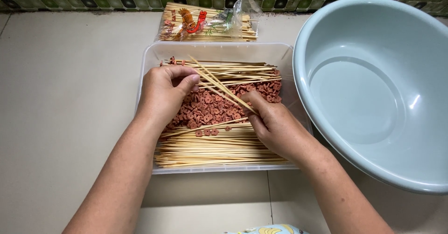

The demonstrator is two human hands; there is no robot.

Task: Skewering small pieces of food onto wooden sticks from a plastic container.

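A clear plastic tray holds bamboo skewers along its near and far sides and a heap of small reddish-brown slices with holes in the middle. My right hand grips a few skewers that slant up to the left over the heap. My left hand rests over the heap's left side, its thumb and fingers pinched near the skewers' tips, seemingly on a small piece.
A large empty pale blue basin stands to the right, touching the tray. An opened plastic pack of skewers lies behind the tray against a green tiled wall. The beige counter stretches to the left.
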